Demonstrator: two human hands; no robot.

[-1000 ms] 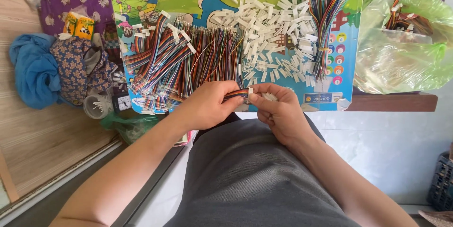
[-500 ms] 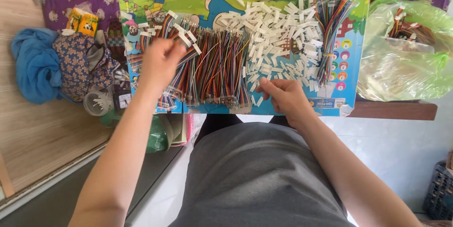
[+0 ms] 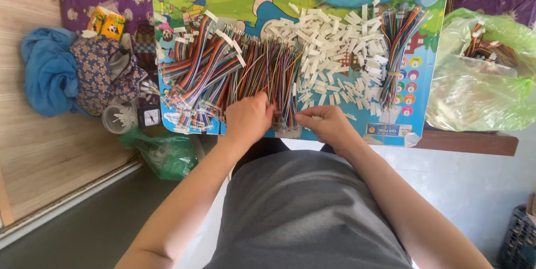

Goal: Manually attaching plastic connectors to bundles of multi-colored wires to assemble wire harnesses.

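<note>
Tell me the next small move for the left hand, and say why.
Probably pinch one wire bundle out of the row of multicoloured wires. The left hand rests on the near ends of that row, while the right hand is at the edge of the white connector pile, fingertips pinched.

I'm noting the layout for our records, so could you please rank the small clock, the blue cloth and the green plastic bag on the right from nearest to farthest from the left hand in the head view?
From the left hand:
1. Small clock, just to its left at the mat's edge.
2. Blue cloth, far left on the wooden floor.
3. Green plastic bag, far right, beyond the right hand.
</note>
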